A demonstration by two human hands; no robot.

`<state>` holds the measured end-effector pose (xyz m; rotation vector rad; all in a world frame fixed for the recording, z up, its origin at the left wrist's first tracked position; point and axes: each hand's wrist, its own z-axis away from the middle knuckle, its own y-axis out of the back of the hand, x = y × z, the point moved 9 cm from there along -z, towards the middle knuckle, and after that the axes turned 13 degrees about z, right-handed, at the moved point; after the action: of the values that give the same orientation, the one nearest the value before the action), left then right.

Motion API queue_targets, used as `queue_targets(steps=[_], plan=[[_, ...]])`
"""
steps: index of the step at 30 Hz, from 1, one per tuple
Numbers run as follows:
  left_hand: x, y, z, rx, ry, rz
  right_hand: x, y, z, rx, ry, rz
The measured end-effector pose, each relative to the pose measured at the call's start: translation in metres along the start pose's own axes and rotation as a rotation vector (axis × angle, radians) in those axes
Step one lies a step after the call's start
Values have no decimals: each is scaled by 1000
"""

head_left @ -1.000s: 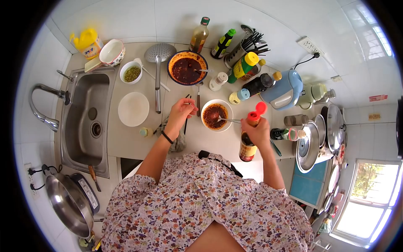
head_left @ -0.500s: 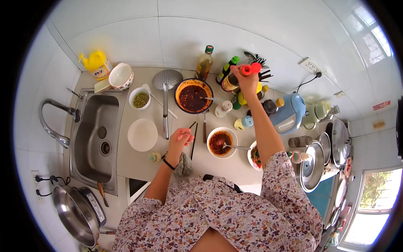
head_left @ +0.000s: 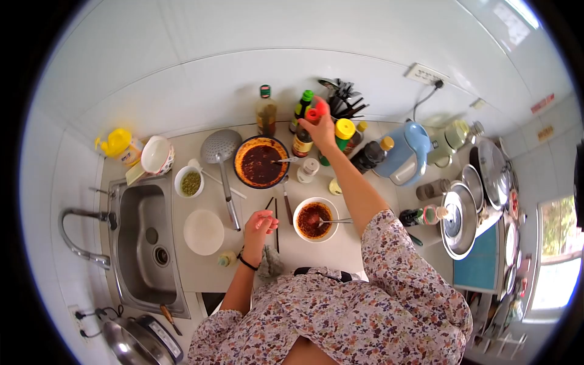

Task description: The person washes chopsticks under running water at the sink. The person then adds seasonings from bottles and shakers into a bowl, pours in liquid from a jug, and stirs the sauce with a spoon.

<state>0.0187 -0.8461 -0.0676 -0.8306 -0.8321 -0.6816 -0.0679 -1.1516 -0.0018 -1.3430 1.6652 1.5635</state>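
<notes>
My right hand (head_left: 323,131) reaches to the back row of bottles. Its thumb and fingers close about the top of a dark, labelled bottle (head_left: 302,145) with a red cap (head_left: 312,115). A second red part above the cap is blurred. Low over the counter, my left hand (head_left: 261,225) has curled fingers; whatever is in them is hidden. Two dark chopsticks (head_left: 277,231) lie beside it, one running partly behind the fingers. To its right stands a white bowl (head_left: 298,234) of red-brown chili sauce with a spoon (head_left: 336,220). Behind is a dark-rimmed bowl (head_left: 238,173) of dark sauce.
A skimmer (head_left: 222,148), a white plate (head_left: 204,232) and a bowl of green seeds (head_left: 190,183) are on the left, beside the sink (head_left: 146,210). To the right stand a yellow-capped bottle (head_left: 344,129), a blue pitcher (head_left: 407,152) and a metal basin (head_left: 462,240).
The view has shifted, so most things on the counter appear further left and lower. My right hand stays at the red-capped bottle, with the red part blurred by motion. My left hand remains curled.
</notes>
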Motion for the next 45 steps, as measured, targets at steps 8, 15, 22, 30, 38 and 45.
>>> queue_targets(steps=[8,15,22,30,38,45], plan=[[-4,-11,5,-19,27,-38,-85,38,51,141,433,437],[-13,4,13,48,55,-42,61,158,122,658,-170,252],[-6,-55,3,-110,40,-103,162,133,101,474,-452,-87],[32,-101,8,-240,-94,-82,130,164,95,480,-265,132],[158,-237,48,-543,-726,-538,-12,213,118,-256,-91,-115],[160,-290,64,-788,-1011,-795,-52,164,198,-694,-202,-261]])
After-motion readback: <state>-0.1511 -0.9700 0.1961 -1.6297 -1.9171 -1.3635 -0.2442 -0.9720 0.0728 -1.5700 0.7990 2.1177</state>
